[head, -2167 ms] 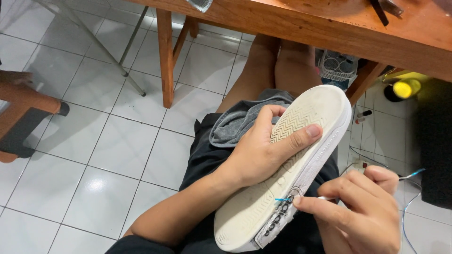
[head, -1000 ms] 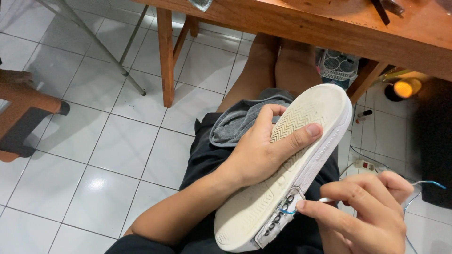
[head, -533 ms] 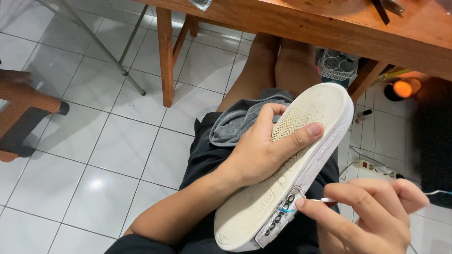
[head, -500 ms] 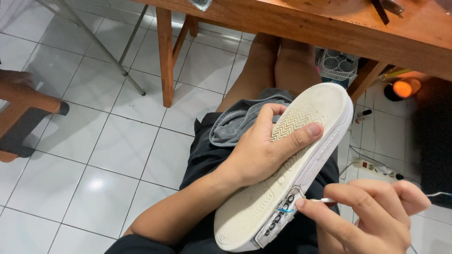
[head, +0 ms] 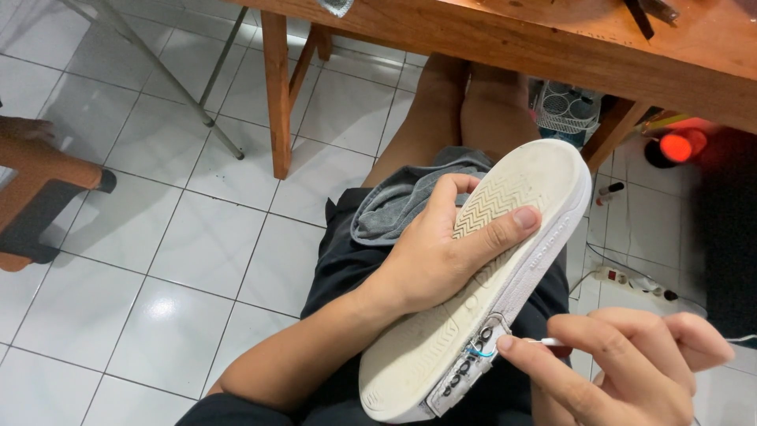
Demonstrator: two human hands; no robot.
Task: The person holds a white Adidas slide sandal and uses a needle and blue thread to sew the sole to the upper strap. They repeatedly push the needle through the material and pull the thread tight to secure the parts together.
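A white sneaker (head: 441, 355) lies sole up across my lap, its heel toward me and its toe pointing at the table. My left hand (head: 449, 252) wraps over the middle of the sole and holds it steady. My right hand (head: 631, 367) pinches a thin metal needle (head: 544, 341) at the sneaker's side edge near the heel. A light blue thread (head: 479, 352) runs from the stitch holes in the sole's rim toward that hand.
A wooden table (head: 505, 39) stands in front of my knees, one leg (head: 276, 95) at the left. A grey cloth (head: 394, 207) rests on my thigh. A wooden stool (head: 39, 189) is at far left. A power strip (head: 631, 280) and a wire basket (head: 569, 109) sit on the white tiled floor.
My right hand drew the thread out to the right, then came back in; its fingers are now pinching the needle close to the sole's rim. The left hand and sneaker stayed put.
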